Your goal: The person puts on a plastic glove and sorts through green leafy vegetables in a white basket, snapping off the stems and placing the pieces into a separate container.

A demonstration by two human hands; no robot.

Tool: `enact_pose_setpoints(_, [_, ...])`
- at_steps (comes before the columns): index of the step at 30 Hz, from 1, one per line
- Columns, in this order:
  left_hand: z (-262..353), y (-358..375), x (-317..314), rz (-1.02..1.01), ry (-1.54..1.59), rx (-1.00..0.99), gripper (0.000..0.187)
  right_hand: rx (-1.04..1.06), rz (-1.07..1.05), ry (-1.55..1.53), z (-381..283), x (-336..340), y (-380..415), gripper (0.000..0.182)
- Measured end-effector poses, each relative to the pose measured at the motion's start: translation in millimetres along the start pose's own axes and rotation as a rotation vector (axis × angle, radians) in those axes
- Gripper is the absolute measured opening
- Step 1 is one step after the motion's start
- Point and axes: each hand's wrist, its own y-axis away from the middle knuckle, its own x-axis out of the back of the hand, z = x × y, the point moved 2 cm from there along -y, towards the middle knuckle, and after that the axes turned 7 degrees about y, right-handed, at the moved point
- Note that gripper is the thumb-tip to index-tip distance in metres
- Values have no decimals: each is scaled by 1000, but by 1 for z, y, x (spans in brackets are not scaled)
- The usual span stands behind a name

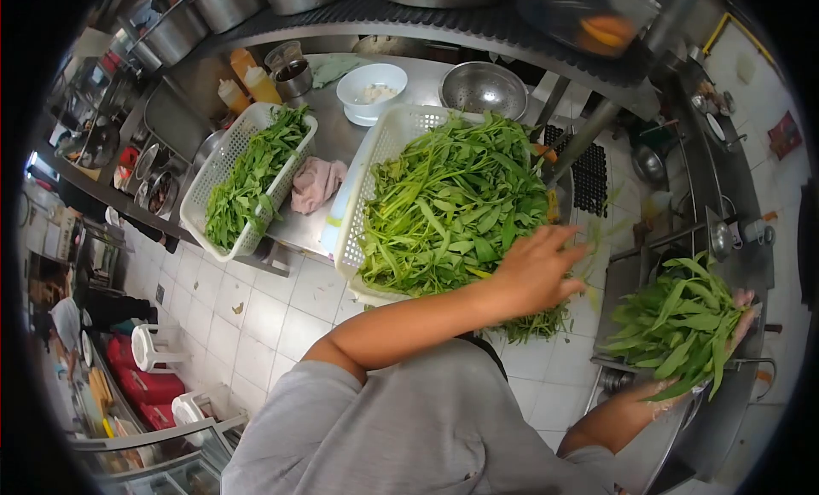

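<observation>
My left hand (542, 271) is open, fingers spread, above the right edge of a large white perforated basket (348, 230) heaped with long-stemmed leafy greens (452, 196). Out to the right, my right hand (741, 323) grips a big bunch of leafy greens (674, 324). The leaves hide most of that hand, and what looks like a clear plastic glove covers it. Some greens (537, 324) hang below my left forearm at the basket's near right corner.
A smaller white basket (198, 218) of greens stands left, with a pink cloth (317, 184) beside it. Behind are a white bowl (372, 84), a steel colander (484, 90) and sauce bottles (261, 85). A shelf (409, 26) with pots overhangs the table. A person (72, 324) is far left.
</observation>
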Motion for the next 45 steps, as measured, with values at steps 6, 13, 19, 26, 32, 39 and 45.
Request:
enact_pose_setpoints(6, [-112, 7, 79, -57, -271, 311, 13, -127, -2, -122, 13, -39, 47, 18])
enact_pose_setpoints(13, [-171, 23, 97, -299, -552, 492, 15, -116, 198, -7, 30, -93, 49, 17])
enact_pose_setpoints(19, [-134, 6, 132, 134, -43, 587, 15, -197, -100, 356, 52, -107, 37, 22])
enact_pose_setpoints(26, [-111, 22, 117, 169, 203, 682, 15, -109, -558, 900, 62, -192, 46, 13])
enact_pose_setpoints(32, [-84, 22, 107, 64, 190, 692, 13, 651, -812, 1116, 109, -254, 44, 16])
enact_pose_setpoints(39, [-51, 28, 97, -55, 358, 657, 12, 629, -934, 968, 155, -258, 72, 10])
enact_pose_setpoints(45, [-47, 42, 78, -107, 456, 777, 11, 667, -1021, 1213, 153, -241, 77, 18])
